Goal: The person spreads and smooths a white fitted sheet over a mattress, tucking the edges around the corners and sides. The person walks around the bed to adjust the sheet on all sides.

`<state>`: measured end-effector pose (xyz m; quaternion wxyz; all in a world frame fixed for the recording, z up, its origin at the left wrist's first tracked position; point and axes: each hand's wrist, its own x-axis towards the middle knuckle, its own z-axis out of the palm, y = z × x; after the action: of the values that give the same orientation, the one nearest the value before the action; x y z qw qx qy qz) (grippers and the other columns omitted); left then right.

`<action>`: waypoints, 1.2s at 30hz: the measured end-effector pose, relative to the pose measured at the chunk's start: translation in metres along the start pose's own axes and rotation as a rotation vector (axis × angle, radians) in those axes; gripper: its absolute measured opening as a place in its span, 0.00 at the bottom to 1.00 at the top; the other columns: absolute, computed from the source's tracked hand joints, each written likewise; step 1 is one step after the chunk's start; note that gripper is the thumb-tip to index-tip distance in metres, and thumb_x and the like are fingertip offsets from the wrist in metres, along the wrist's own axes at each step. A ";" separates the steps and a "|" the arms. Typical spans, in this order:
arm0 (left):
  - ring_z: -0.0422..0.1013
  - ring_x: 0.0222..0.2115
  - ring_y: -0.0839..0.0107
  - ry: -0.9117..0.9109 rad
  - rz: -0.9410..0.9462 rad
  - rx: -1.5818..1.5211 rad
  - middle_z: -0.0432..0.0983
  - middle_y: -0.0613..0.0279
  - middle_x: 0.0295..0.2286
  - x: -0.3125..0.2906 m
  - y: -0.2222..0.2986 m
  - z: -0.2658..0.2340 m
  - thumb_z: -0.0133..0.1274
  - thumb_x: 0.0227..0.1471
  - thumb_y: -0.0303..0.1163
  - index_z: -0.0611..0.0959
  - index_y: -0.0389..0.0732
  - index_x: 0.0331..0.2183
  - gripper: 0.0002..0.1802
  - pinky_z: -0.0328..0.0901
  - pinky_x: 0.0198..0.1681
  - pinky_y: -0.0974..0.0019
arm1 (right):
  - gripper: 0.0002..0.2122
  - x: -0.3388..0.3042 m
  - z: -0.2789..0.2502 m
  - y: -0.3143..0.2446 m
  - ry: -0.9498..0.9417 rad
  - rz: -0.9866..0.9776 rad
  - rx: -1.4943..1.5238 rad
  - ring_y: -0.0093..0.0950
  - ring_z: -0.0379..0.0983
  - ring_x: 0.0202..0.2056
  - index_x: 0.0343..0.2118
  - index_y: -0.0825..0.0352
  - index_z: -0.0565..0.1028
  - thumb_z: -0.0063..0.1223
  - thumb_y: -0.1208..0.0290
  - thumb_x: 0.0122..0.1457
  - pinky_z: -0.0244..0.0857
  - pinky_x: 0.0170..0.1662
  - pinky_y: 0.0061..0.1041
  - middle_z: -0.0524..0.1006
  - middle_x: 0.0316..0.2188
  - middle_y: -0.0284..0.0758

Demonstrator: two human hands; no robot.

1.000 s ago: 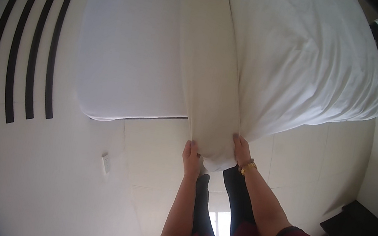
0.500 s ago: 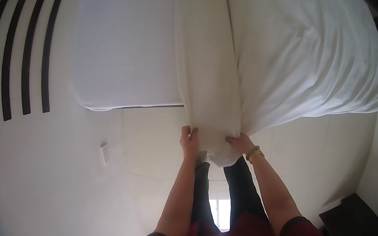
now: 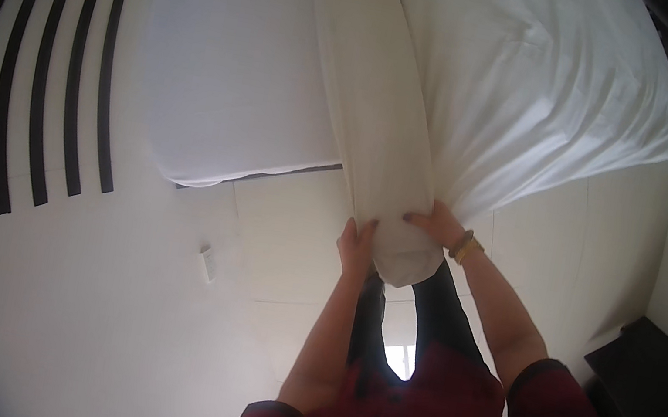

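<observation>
Sheet fold, cream-white, long, flat: lies across the bed between the white-covered mattress and the creased white duvet, its near end hanging over the bedside before the dark trousers. Left hand: thumb and fingers pinching the fold's left edge. Right hand: thumb pressed on top near the right edge, pinching the cloth; the other fingers mostly hidden from where I stand. Gold-toned wristband: on the right wrist. Dark slats: several, on the pale wall, left. White wall outlet: below the slats' level. Pale tiles: underfoot.
</observation>
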<state>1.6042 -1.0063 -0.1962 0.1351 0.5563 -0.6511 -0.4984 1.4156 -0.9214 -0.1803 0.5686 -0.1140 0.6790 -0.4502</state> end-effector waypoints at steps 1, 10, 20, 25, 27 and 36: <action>0.72 0.25 0.69 -0.052 -0.021 -0.031 0.77 0.53 0.23 -0.002 0.006 -0.007 0.52 0.53 0.40 0.77 0.32 0.31 0.18 0.65 0.29 0.64 | 0.26 -0.005 -0.003 -0.002 -0.036 0.043 -0.121 0.28 0.74 0.41 0.44 0.73 0.73 0.65 0.61 0.44 0.67 0.47 0.26 0.78 0.37 0.42; 0.72 0.34 0.41 -0.222 -0.098 0.248 0.75 0.34 0.28 0.069 -0.062 0.029 0.53 0.47 0.52 0.79 0.24 0.30 0.32 0.64 0.38 0.49 | 0.35 0.091 0.006 0.097 0.148 -0.050 -0.228 0.32 0.73 0.43 0.47 0.74 0.69 0.71 0.63 0.34 0.67 0.47 0.30 0.76 0.41 0.43; 0.70 0.44 0.57 -0.242 -0.225 -0.121 0.74 0.48 0.40 0.129 -0.097 0.068 0.48 0.55 0.41 0.75 0.33 0.43 0.21 0.65 0.41 0.58 | 0.33 0.180 0.005 0.131 0.395 0.001 -0.213 0.37 0.75 0.41 0.39 0.74 0.74 0.70 0.55 0.31 0.67 0.47 0.30 0.78 0.36 0.45; 0.65 0.44 0.64 -0.254 -0.303 -0.446 0.66 0.55 0.43 0.128 -0.105 0.041 0.49 0.50 0.23 0.71 0.32 0.44 0.17 0.63 0.46 0.65 | 0.30 0.133 -0.002 0.116 0.033 0.168 -0.283 0.38 0.74 0.40 0.38 0.72 0.76 0.65 0.48 0.38 0.67 0.45 0.30 0.78 0.36 0.44; 0.65 0.42 0.66 -0.229 -0.289 -0.402 0.67 0.58 0.40 0.121 -0.125 0.027 0.49 0.49 0.22 0.71 0.33 0.42 0.15 0.63 0.44 0.66 | 0.33 0.121 -0.007 0.113 -0.013 0.221 -0.308 0.39 0.74 0.41 0.40 0.70 0.76 0.65 0.45 0.37 0.66 0.46 0.31 0.78 0.37 0.45; 0.66 0.32 0.77 -0.112 -0.433 -0.462 0.70 0.64 0.41 0.074 -0.119 -0.025 0.49 0.56 0.33 0.70 0.44 0.43 0.13 0.63 0.36 0.71 | 0.37 0.120 -0.020 0.076 0.137 0.079 -0.604 0.39 0.70 0.47 0.46 0.69 0.72 0.69 0.52 0.31 0.63 0.50 0.30 0.74 0.43 0.44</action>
<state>1.6671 -1.0682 -0.3080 0.1124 0.6083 -0.3934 -0.6801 1.3864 -0.9482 -0.3179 0.4789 -0.2205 0.8228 -0.2121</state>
